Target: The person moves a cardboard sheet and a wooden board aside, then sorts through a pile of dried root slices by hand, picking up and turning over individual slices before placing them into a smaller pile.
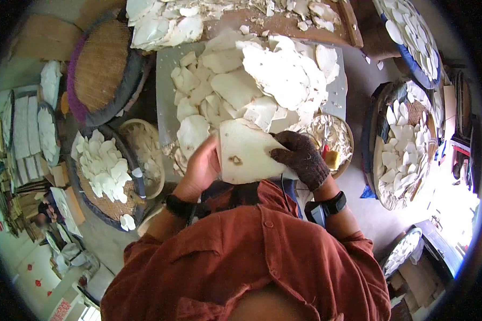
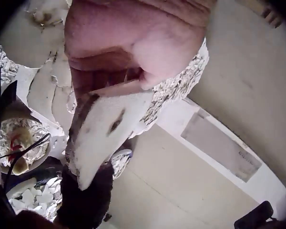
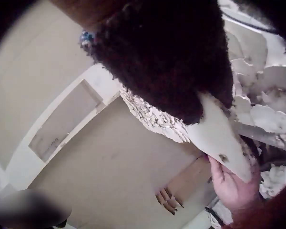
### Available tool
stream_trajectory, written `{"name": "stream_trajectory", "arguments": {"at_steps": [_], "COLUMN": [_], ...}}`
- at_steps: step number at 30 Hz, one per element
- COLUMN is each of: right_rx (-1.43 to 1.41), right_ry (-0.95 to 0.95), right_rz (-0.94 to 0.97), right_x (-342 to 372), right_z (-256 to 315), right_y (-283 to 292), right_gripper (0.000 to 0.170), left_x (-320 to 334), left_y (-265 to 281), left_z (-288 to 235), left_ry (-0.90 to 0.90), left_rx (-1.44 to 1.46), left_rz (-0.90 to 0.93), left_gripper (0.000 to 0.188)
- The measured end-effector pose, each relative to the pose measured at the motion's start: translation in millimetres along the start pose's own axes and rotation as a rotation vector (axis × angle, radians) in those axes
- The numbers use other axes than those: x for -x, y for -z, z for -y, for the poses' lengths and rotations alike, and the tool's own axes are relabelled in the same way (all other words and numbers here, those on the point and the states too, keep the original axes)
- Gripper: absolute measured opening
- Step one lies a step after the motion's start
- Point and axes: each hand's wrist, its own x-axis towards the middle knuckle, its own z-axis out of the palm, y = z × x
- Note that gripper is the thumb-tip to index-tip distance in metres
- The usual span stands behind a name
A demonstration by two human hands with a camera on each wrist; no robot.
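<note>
A flat white slab (image 1: 249,152) with a small brown-edged hole is held between both hands over the lap. The bare left hand (image 1: 202,167) grips its left edge; in the left wrist view the left hand (image 2: 133,43) has its fingers curled at the slab (image 2: 109,126). The right hand (image 1: 305,160), in a dark knitted glove, pinches the right edge with the thumb on top. In the right wrist view the glove (image 3: 167,57) covers much of its end of the slab (image 3: 219,138). The right hand's other fingers are hidden beneath.
Behind the slab, irregular white pieces (image 1: 235,88) are heaped on a grey table (image 1: 166,101). A basket of scraps (image 1: 349,155) with a red and yellow tool stands right of it, another basket (image 1: 158,187) left. Round trays of pieces stand at both sides.
</note>
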Motion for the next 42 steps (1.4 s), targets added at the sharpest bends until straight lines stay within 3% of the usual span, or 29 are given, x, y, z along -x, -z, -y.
{"name": "stream_trajectory", "arguments": {"at_steps": [2,6,10,13,16,17,19,20,22,23,26,29,30,32,34,35,36,37,38,39,40,42], "right_rx": [0.033,0.068,0.092,0.151,0.022,-0.05,0.022,-0.02,0.113,0.178,0.314,-0.021,-0.053,0.272,-0.068,0.025,0.216,-0.103,0.26,0.276,0.113,0.048], "right_ry": [-0.03,0.166,0.232,0.193,0.145,0.138,0.243,0.332,0.36,0.368,0.241,0.217,0.228,0.317,0.488,0.453,0.543,0.288,0.104,0.135,-0.027,-0.155], "right_rz": [-0.011,-0.037,-0.057,-0.037,-0.023,-0.02,-0.047,-0.073,-0.093,-0.104,-0.113,-0.069,-0.045,-0.042,-0.216,-0.324,-0.526,-0.643,-0.78,-0.85,-0.845,-0.785], "right_x": [-1,-3,-2,1,4,3,-6,-10,-13,-14,-24,-50,-60,-68,-86,-85,-99,-110,-98,-108,-115,-127], "right_z": [7,2,4,14,14,13,4,-1,1,3,1,-9,-13,-3,-35,-31,-57,-72,-50,-70,-75,-79], "right_y": [1,-7,-14,-12,-9,-6,-4,-6,-2,-1,-3,-27,-35,-38,-41,-20,-2,35,53,68,75,84], "right_gripper": [0.031,0.031,0.03,0.031,0.032,0.032,0.029,0.025,0.025,0.026,0.038,0.034,0.036,0.039,0.037,0.036,0.034,0.036,0.044,0.057,0.064,0.062], "left_x": [0,1,3,1,9,6,-2,-2,-1,1,-3,-19,-23,-32,-57,-56,-57,-58,-67,-75,-81,-93], "left_y": [18,22,18,16,4,20,23,22,31,43,55,96,103,117,184,174,150,126,132,147,153,159], "left_z": [11,0,-15,-17,-27,-21,-6,-5,-6,-16,-24,-26,-27,-33,-26,-32,-43,-54,-58,-63,-67,-70], "left_ry": [-0.024,-0.015,-0.009,0.013,-0.427,-0.213,-0.035,0.032,-0.058,0.001,-0.187,-0.165,-0.283,-0.538,-0.385,-0.36,-0.325,-0.299,-0.282,-0.264,-0.245,-0.238], "left_rx": [-0.062,-0.171,-0.255,-0.229,-1.544,-1.581,-0.372,-0.115,-0.316,-0.553,-0.665,-0.547,-0.895,-1.575,-0.839,-0.678,-0.531,-0.381,-0.424,-0.47,-0.517,-0.694], "left_rz": [-0.073,-0.079,-0.085,-0.088,0.193,0.046,-0.099,-0.149,-0.157,-0.222,-0.332,-0.412,-0.352,-0.179,-0.185,-0.175,-0.217,-0.263,-0.275,-0.287,-0.298,-0.446], "left_gripper": [0.047,0.042,0.041,0.036,0.031,0.028,0.03,0.031,0.036,0.038,0.036,0.032,0.033,0.034,0.037,0.038,0.039,0.039,0.04,0.041,0.042,0.045]}}
